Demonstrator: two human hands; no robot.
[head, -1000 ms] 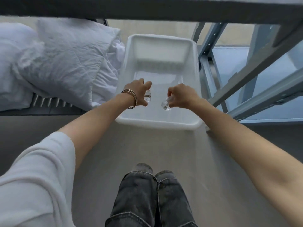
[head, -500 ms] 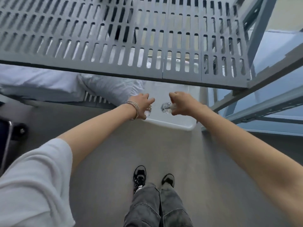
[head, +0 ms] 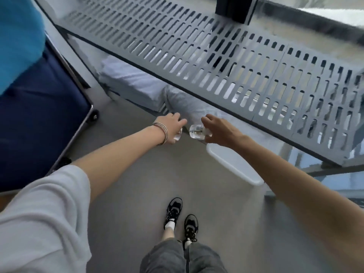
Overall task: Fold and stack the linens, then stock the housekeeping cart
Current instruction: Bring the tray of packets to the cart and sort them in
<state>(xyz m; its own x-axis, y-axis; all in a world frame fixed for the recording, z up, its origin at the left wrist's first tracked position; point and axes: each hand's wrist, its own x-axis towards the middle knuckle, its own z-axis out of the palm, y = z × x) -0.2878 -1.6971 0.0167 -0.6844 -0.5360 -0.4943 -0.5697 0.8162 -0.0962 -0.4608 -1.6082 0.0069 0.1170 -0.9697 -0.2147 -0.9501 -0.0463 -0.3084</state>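
My left hand (head: 173, 128), bangles on its wrist, grips a small clear bottle (head: 178, 134) that shows only partly under the fingers. My right hand (head: 218, 133) holds a second small clear bottle (head: 197, 132) on its side, its base pointing left. Both hands hover in front of the housekeeping cart's grey slotted top shelf (head: 226, 62). White folded linens (head: 134, 81) and a pillow (head: 187, 106) lie on the lower shelf. A white plastic bin (head: 234, 166) sticks out from under the top shelf, below my right forearm.
A navy fabric bag on a metal wheeled frame (head: 49, 115) stands to the left, with something bright blue (head: 17, 34) above it. A black box (head: 233, 7) sits at the back of the top shelf. Grey floor lies around my feet (head: 181, 219).
I have stood up and lifted both bottles out of the white bin to just below the top shelf's edge. The view has risen and swung left, bringing the navy bag into sight.
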